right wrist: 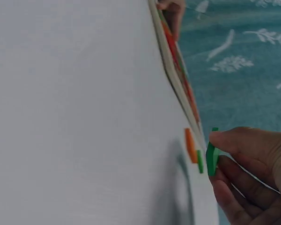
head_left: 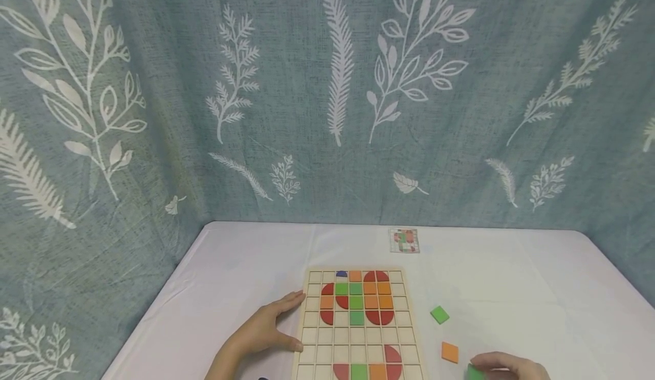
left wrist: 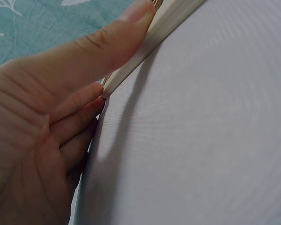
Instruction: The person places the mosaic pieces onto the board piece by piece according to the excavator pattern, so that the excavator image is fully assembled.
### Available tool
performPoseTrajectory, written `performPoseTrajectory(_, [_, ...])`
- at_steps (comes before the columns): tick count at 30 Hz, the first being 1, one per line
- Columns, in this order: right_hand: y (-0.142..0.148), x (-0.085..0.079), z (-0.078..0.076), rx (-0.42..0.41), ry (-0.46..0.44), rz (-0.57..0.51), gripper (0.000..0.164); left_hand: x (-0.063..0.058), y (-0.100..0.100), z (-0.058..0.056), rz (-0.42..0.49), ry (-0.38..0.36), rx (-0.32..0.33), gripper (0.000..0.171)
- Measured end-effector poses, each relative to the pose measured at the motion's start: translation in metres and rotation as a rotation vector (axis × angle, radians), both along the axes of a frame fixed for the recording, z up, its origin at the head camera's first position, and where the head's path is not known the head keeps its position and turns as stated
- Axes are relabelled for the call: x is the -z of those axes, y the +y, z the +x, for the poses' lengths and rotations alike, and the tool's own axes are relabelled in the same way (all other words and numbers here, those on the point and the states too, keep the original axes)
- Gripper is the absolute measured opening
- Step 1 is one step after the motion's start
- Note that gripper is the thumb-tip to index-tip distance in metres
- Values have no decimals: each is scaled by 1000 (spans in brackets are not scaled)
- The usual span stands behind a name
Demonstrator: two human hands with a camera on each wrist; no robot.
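A wooden grid board (head_left: 358,335) lies on the white table, with green, orange, red and blue pieces set in some of its squares. My left hand (head_left: 262,329) rests at the board's left side, thumb and fingers spread and fairly straight, their tips touching its edge (left wrist: 136,58). To the right of the board, low in the head view, my right hand (head_left: 512,365) pinches a green square tile (right wrist: 212,159) between thumb and fingers. Nearby on the cloth lie a loose orange square tile (head_left: 450,352) and a loose green square tile (head_left: 439,314).
Behind the board lies a small printed card (head_left: 404,241) with a coloured pattern. A blue-green curtain (head_left: 307,95) with white leaf prints hangs around the table's back and sides. A small dark item (head_left: 263,378) barely shows at the bottom edge, below the left hand.
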State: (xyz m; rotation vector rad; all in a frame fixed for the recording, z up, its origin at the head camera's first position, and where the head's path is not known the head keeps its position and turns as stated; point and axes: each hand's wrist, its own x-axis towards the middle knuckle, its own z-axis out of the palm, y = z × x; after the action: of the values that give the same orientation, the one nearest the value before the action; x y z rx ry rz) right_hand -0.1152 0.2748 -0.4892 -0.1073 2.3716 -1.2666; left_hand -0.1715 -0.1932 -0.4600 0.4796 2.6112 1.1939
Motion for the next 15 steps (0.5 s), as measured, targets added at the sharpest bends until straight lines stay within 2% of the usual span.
performPoseTrajectory(8, [-13,-57,-3,163,163,168,41,-3,0,0,-5,-5,-2,97])
performPoseTrajectory(11, [-14,-70,-7,158,259,198,40,-4,0,0,-5,0,7,96])
performPoseTrajectory(15, [-19,-79,-13,119,331,186,39,-5,0,-1,-3,1,10,96])
